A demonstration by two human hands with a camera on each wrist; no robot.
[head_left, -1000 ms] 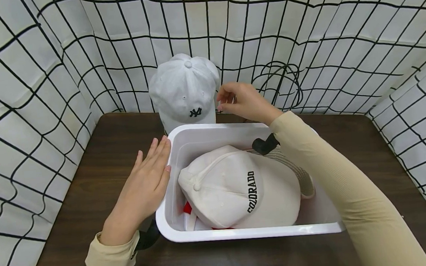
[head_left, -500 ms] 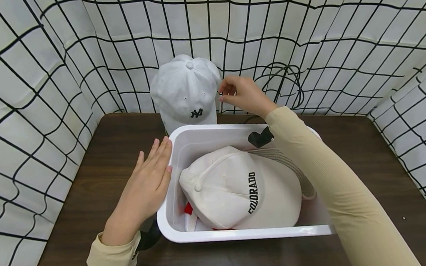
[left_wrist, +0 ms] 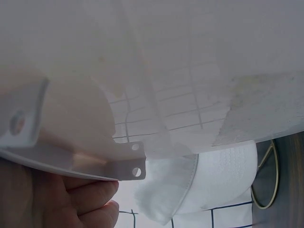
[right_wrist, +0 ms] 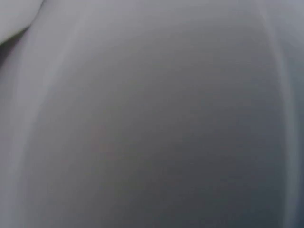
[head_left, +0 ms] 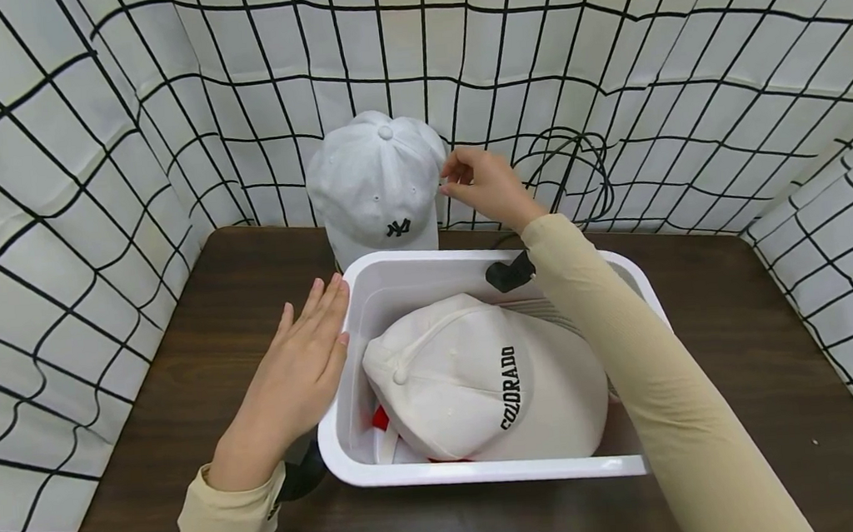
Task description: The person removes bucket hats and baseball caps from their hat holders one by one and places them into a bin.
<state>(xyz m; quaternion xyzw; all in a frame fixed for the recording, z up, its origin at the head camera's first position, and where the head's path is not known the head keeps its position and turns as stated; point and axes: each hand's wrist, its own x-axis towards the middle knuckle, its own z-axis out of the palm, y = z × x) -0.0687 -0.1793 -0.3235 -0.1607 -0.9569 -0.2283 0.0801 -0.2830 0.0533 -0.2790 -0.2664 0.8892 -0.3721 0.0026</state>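
A white baseball cap (head_left: 370, 174) with a black NY logo sits upright behind the white plastic basin (head_left: 340, 465). Beside that cap's right edge hovers my right hand (head_left: 491, 181), its fingers loosely bent and nothing visible between them; whether the fingertips touch the cap, I cannot tell. My left hand (head_left: 296, 376) rests with straight fingers along the basin's left rim. In the left wrist view its fingers (left_wrist: 92, 194) lie under the rim's edge. A cream cap (head_left: 451, 381) lettered COLORADO lies in the basin, over something red (head_left: 380, 418). The right wrist view shows only a blurred grey surface.
The basin stands on a dark wooden table (head_left: 199, 342). Black wire grid panels (head_left: 248, 105) backed with white sheeting surround it. A coiled black cable (head_left: 577, 171) hangs at the back. A gold wire loop (left_wrist: 271, 178) stands near the white cap.
The right forearm has swung slightly left over the basin, uncovering more of its right rim. The right hand stays beside the white cap, and the left hand keeps its place on the rim.
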